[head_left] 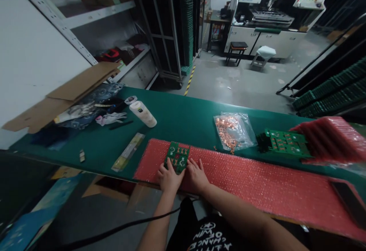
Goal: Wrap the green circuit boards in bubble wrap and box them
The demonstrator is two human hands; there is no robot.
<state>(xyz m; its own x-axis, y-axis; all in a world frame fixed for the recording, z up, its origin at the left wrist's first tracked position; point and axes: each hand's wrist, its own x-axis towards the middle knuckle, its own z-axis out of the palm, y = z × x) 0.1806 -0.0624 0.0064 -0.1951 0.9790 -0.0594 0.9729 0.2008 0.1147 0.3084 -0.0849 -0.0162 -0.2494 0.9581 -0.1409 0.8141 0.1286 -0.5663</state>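
A green circuit board (177,152) lies on red bubble wrap (243,180), with several copper-coloured pieces in rows on its face. My left hand (169,178) grips the board's lower left edge, its index finger reaching over the face and its thumb by the lower edge. At the lower right edge is my right hand (198,175), fingers apart with the tips at or touching the board; its thumb is hidden. Beyond the wrap sits a clear plastic bag (236,131) of small copper pieces, a few of them spilled beside it. More green boards (287,143) are stacked to the right.
Red bubble-wrap packing (333,138) stands at the right, and a dark flat object (349,199) lies near the front edge. On the left of the green table (183,110) are a white bottle (143,114), a clear strip pack (128,152), gloves (111,118) and cardboard (77,85).
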